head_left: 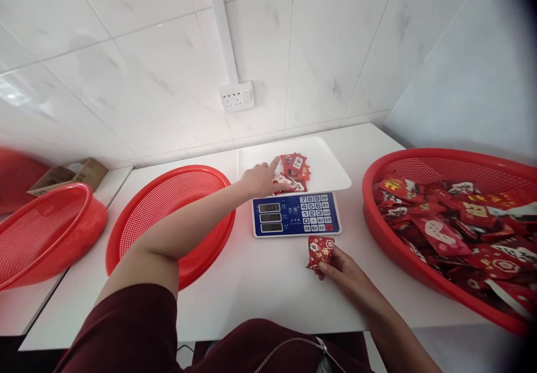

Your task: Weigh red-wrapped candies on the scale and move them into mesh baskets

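Observation:
My left hand (pixel 262 180) reaches over the white weighing tray (pixel 327 169) of a digital scale. Its forefinger and thumb are spread at the left edge of a small pile of red printed packets (pixel 297 166), and the thumb lies against the front packet. Below the tray is the scale's blue panel (pixel 293 215), with three number displays and a keypad. In front of the scale, my right hand (pixel 338 267) pinches one red packet (pixel 321 251) with white flower prints, just above the table.
A large red basket (pixel 371 222) full of similar packets stands at the right. Under my left arm is a red mesh basket (pixel 229 222); another red basket (pixel 90 222) and a cardboard box (pixel 90 174) are farther left. A socket (pixel 237 97) is on the tiled wall.

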`<state>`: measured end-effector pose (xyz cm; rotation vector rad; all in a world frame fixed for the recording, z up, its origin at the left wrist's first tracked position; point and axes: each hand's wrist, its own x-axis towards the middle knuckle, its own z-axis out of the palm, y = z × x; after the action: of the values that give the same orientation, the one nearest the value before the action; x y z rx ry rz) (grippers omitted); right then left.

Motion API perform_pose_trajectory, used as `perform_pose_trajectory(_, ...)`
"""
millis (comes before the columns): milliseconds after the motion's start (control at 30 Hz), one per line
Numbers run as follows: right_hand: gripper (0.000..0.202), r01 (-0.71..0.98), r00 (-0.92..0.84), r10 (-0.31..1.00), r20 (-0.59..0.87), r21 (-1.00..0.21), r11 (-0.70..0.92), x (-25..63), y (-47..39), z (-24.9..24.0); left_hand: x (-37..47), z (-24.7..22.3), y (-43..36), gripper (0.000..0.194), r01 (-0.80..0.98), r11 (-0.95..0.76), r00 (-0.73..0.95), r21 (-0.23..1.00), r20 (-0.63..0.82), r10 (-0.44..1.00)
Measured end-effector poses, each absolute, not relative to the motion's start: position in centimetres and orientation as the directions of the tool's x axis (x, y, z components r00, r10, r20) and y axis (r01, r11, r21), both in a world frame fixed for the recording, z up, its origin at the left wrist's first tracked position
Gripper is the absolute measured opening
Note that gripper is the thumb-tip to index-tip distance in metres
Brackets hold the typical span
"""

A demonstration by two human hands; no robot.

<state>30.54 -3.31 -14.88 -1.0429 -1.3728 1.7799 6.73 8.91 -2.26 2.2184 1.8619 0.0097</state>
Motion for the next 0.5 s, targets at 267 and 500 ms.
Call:
perform_pose_trajectory(267, 0.040, 0.048, -0.520, 0.830, -0.203, -0.977, -0.209, 30.5, -3.0, -15.2, 6.2, -2.8, 9.5, 0.078, 0.864, -0.160, 0.199, 0.477, -0.030, 0.980)
perform_pose_trajectory(500, 0.044, 0.073, -0.514, 0.830, -0.214, -0.976, -0.206, 30.6, -3.0, -15.0, 3.9, -1.6, 9.0, 0.048, 0.837, -0.068, 0.058, 0.542, 0.036, 0.998)
